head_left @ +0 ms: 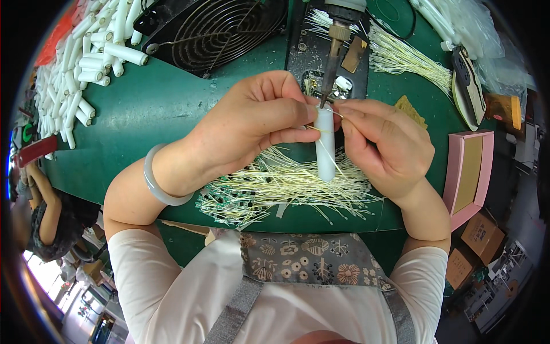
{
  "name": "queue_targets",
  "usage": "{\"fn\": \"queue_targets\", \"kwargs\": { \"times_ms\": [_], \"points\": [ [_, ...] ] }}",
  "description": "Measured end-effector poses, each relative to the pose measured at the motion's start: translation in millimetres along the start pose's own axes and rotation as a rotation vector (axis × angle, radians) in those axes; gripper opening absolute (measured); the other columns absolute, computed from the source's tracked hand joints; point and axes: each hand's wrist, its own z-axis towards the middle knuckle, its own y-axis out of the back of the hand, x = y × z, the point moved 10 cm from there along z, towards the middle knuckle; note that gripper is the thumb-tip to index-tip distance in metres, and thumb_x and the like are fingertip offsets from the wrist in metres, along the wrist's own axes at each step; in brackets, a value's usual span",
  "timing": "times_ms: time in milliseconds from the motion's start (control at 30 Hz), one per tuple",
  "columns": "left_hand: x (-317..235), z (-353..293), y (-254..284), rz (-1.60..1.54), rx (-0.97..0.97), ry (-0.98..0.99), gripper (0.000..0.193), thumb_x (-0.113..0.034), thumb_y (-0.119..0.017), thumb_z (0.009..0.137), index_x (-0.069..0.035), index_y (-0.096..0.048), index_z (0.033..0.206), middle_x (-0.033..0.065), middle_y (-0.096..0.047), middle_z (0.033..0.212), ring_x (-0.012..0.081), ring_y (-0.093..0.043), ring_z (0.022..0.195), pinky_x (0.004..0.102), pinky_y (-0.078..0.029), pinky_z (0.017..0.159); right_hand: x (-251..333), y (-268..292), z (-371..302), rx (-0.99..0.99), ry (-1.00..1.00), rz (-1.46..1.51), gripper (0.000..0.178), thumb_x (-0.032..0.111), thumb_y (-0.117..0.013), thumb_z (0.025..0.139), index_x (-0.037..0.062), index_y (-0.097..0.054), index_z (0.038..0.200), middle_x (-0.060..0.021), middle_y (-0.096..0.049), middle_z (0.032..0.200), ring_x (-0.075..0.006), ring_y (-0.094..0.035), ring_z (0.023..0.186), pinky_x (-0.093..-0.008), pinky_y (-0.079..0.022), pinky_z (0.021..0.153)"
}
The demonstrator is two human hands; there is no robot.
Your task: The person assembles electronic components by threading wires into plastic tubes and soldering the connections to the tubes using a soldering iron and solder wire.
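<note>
A white cylinder point(325, 150), like a battery cell, stretches toward me between my hands, its far end under the tip of a soldering iron point(327, 77). My left hand point(269, 112) is closed at the cylinder's left side, thumb and forefinger pinched near the iron's tip. A thin yellowish wire shows at its fingers and crosses the cylinder. On the other side, my right hand point(389, 140) pinches a thin wire point(334, 112) beside the far end. The exact contact at the tip is partly hidden by fingers. A pile of pale yellow wires point(275, 189) lies below.
Many white cylinders point(86, 63) are heaped at the far left, beside a black fan point(220, 34). More wires point(407, 57), a utility knife point(468, 89) and a pink box point(448, 178) lie to the right. Another person's arm point(48, 200) shows at left.
</note>
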Motion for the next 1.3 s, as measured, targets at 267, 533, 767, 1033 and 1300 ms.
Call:
{"fn": "queue_targets", "kwargs": {
  "times_ms": [267, 533, 767, 1033, 1300],
  "points": [
    [-3.4, -3.0, -1.8, 0.006, -0.011, -0.004, 0.011, 0.003, -0.051, 0.080, -0.003, -0.045, 0.074, 0.0047, -0.056, 0.082, 0.0112, -0.060, 0.079, 0.0235, -0.055, 0.074, 3.0, 2.1, 1.4, -0.006, 0.011, -0.007, 0.019, 0.000, -0.071, 0.061, -0.0007, -0.063, 0.078, -0.0095, -0.063, 0.074, -0.0187, -0.061, 0.059, -0.0244, -0.049, 0.050],
    [0.0, -3.5, -3.1, 0.054, 0.023, 0.045, 0.007, 0.000, -0.053, 0.081, -0.001, -0.048, 0.075, 0.0104, -0.059, 0.091, 0.0173, -0.060, 0.090, 0.0257, -0.052, 0.076, 0.9, 1.9, 3.5, 0.040, -0.009, -0.004, 0.017, -0.001, -0.070, 0.061, -0.0001, -0.063, 0.077, -0.0092, -0.063, 0.074, -0.0190, -0.061, 0.061, -0.0253, -0.049, 0.052],
    [3.2, -9.4, -3.8, 0.089, 0.004, -0.006, 0.012, 0.003, -0.049, 0.080, -0.003, -0.042, 0.074, 0.0222, -0.057, 0.102, 0.0228, -0.058, 0.096, 0.0260, -0.053, 0.076, -18.1, -3.4, -7.6, 0.177, -0.344, 0.410, 0.020, 0.004, -0.075, 0.059, 0.0048, -0.056, 0.064, -0.0026, -0.046, 0.056, -0.0132, -0.044, 0.048, -0.0241, -0.031, 0.041],
    [6.0, -22.4, -10.3, 0.152, -0.026, -0.052, 0.011, 0.001, -0.049, 0.081, -0.004, -0.041, 0.074, 0.0227, -0.056, 0.104, 0.0197, -0.059, 0.094, 0.0236, -0.052, 0.074, -5.0, -13.2, -14.9, 0.238, -0.378, 0.298, 0.017, 0.007, -0.075, 0.059, 0.0062, -0.061, 0.068, -0.0028, -0.053, 0.057, -0.0137, -0.050, 0.046, -0.0243, -0.037, 0.041],
    [9.8, -25.9, -12.1, 0.177, 0.018, -0.098, 0.009, 0.001, -0.048, 0.081, -0.005, -0.042, 0.077, 0.0207, -0.056, 0.105, 0.0180, -0.058, 0.093, 0.0251, -0.051, 0.076, 7.2, -12.4, -11.9, 0.275, -0.264, 0.193, 0.014, 0.006, -0.072, 0.061, 0.0074, -0.063, 0.072, -0.0023, -0.054, 0.057, -0.0144, -0.051, 0.045, -0.0249, -0.038, 0.040]
  ]
}}
